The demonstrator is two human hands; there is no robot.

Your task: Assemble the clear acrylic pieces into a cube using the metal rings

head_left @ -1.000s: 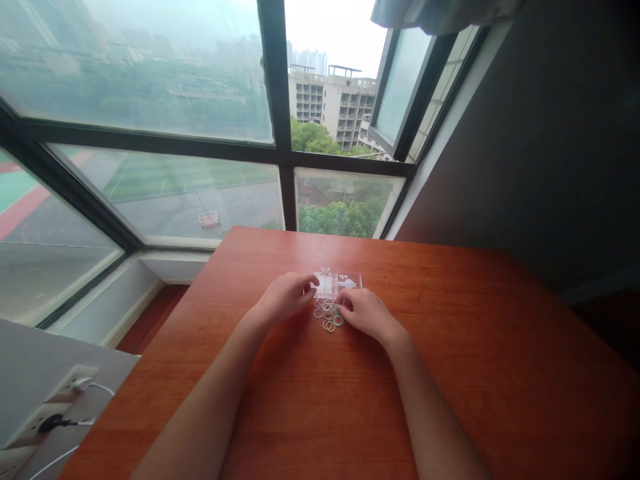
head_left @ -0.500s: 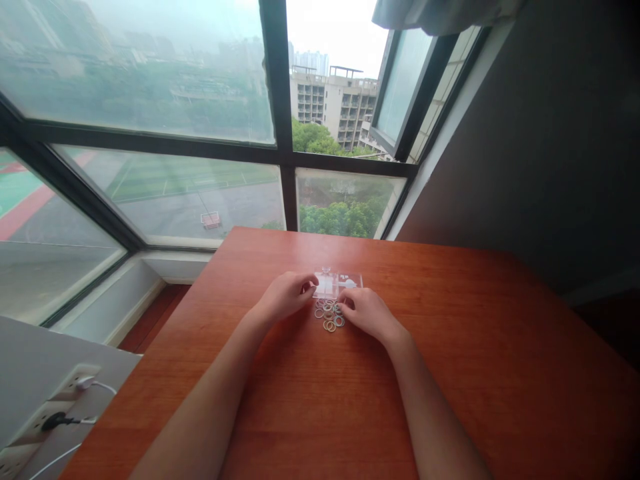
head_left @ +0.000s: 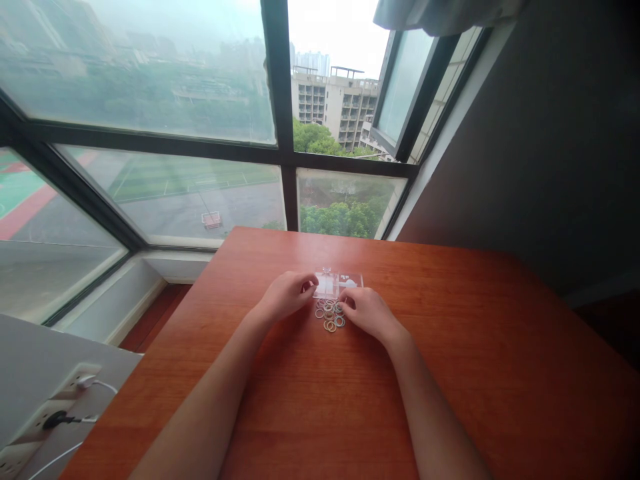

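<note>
A clear plastic box (head_left: 327,285) lies on the table with its lid (head_left: 354,281) opened out to the right. My left hand (head_left: 289,293) is at the box's left edge, thumb and fingers closed on it. Just in front of the box is a loose cluster of small pale rings (head_left: 329,316), some overlapping; their material is too small to tell. Fingers curled and pinched together, my right hand (head_left: 367,310) touches the right side of the cluster. Whatever is between its fingertips is hidden.
The reddish-brown wooden table (head_left: 320,407) reaches to the windows. A small clear piece (head_left: 327,271) stands at the box's back edge. Wall sockets (head_left: 55,417) with plugged-in cables are at the lower left. One window pane (head_left: 404,93) is swung open.
</note>
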